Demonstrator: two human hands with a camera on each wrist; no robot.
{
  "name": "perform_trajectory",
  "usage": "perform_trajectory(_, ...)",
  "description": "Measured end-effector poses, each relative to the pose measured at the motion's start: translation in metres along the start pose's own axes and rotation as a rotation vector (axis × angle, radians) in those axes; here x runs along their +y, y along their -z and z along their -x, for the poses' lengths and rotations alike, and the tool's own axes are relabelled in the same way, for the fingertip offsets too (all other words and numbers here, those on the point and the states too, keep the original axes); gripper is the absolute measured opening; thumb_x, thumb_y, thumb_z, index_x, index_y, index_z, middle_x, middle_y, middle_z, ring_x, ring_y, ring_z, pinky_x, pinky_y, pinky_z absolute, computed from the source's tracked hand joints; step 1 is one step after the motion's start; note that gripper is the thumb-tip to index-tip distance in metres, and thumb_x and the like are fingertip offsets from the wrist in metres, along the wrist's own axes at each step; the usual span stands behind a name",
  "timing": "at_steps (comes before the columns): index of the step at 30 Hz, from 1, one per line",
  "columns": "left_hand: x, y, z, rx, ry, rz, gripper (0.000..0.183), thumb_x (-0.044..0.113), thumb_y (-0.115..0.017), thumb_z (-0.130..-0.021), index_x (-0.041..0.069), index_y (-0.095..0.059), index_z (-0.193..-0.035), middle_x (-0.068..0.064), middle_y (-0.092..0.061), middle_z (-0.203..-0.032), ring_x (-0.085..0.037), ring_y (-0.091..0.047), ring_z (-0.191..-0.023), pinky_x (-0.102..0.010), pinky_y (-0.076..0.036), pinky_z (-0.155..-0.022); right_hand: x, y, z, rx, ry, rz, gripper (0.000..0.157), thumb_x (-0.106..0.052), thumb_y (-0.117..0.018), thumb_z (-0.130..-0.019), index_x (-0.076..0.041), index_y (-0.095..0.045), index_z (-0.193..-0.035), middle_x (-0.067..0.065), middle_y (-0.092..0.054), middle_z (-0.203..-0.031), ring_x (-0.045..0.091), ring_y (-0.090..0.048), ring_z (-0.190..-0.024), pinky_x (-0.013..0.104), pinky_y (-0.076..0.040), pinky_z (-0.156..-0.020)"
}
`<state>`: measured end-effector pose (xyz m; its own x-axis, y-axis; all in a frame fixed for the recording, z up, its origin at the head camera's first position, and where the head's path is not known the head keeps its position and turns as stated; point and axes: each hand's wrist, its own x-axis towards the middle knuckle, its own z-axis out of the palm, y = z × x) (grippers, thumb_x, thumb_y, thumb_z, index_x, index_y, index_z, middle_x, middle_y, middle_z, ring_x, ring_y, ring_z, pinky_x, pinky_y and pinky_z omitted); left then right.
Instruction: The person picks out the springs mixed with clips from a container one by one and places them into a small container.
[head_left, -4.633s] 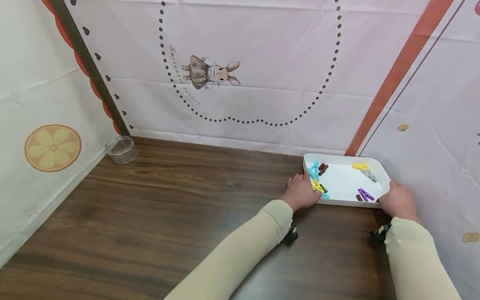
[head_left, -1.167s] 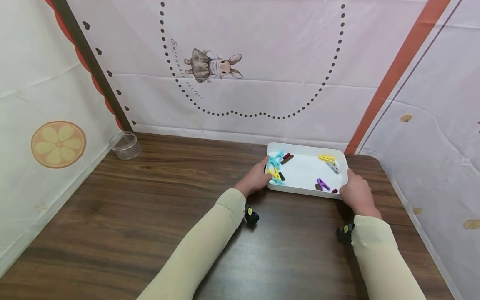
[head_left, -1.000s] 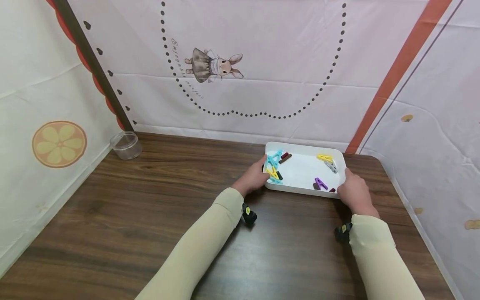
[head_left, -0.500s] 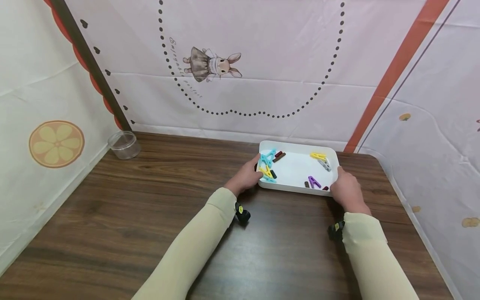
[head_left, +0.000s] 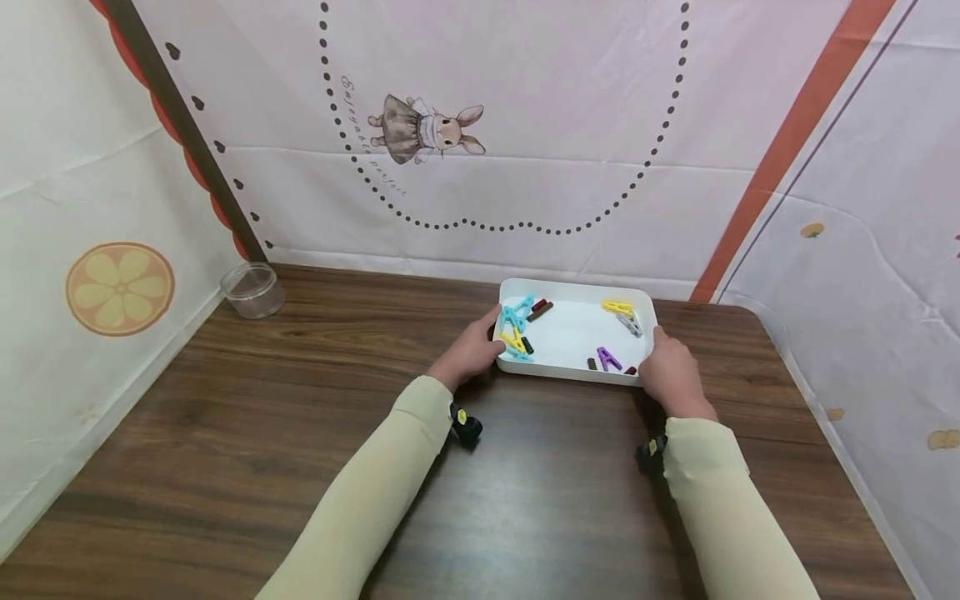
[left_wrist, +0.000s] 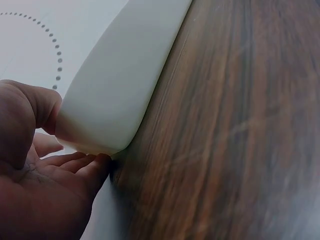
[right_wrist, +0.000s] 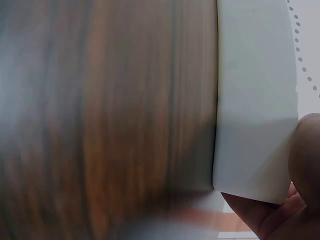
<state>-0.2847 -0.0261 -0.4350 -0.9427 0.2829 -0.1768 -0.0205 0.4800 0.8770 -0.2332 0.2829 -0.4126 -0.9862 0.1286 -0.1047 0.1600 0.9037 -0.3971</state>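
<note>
A shallow white tray (head_left: 570,333) lies on the dark wooden table towards the back. My left hand (head_left: 472,350) grips its left end, thumb over the rim and fingers against the outside near the bottom, as the left wrist view shows at the tray's wall (left_wrist: 115,85). At the near right corner my right hand (head_left: 673,377) grips it too. Inside on the left are light blue clothespins (head_left: 514,317), a yellow clothespin (head_left: 514,340) and small dark red and brown pieces (head_left: 540,312). On the right lie yellow (head_left: 617,307), grey (head_left: 630,325) and purple clothespins (head_left: 608,359).
A clear round container (head_left: 252,292) stands at the table's back left corner. White printed cloth (head_left: 570,125) hangs behind the table and along both sides. Brown wooden tabletop (head_left: 225,467) stretches left and in front of the tray.
Both hands have slid the tray leftward, away from the right-hand cloth, with their grip kept. The clothespins moved along inside it; the clear container stayed put.
</note>
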Motion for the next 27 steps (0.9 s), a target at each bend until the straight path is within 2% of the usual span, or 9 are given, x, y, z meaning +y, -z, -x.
perform_trajectory(13, -0.012, 0.021, 0.007, 0.011, -0.002, 0.020, 0.074, 0.007, -0.051, -0.092, 0.025, -0.018, -0.156, -0.001, -0.022, -0.162, -0.017, -0.032, -0.138, -0.042, -0.025, -0.118, -0.020, -0.010, 0.002, 0.006, -0.013, 0.002, 0.065, -0.005, -0.045, -0.094, 0.009, -0.015, -0.150, 0.037, -0.038, -0.140, 0.044, -0.048, -0.113, 0.060, -0.040, -0.100)
perform_trajectory(18, -0.019, 0.026, 0.007, 0.012, -0.001, 0.036, 0.074, 0.007, -0.051, -0.092, 0.025, -0.020, -0.156, -0.002, -0.022, -0.162, -0.018, -0.032, -0.137, -0.042, -0.026, -0.118, -0.027, -0.012, 0.004, 0.002, -0.014, 0.004, 0.065, -0.005, -0.044, -0.094, 0.009, -0.016, -0.150, 0.037, -0.038, -0.141, 0.044, -0.049, -0.115, 0.059, -0.040, -0.101)
perform_trajectory(27, -0.021, 0.041, 0.012, -0.005, 0.011, 0.060, 0.074, 0.006, -0.051, -0.092, 0.027, -0.021, -0.155, 0.001, -0.021, -0.162, -0.016, -0.029, -0.140, -0.041, -0.024, -0.119, -0.038, -0.017, 0.005, 0.020, -0.014, -0.005, 0.063, -0.007, -0.044, -0.095, 0.008, -0.019, -0.150, 0.035, -0.042, -0.138, 0.040, -0.051, -0.106, 0.056, -0.044, -0.095)
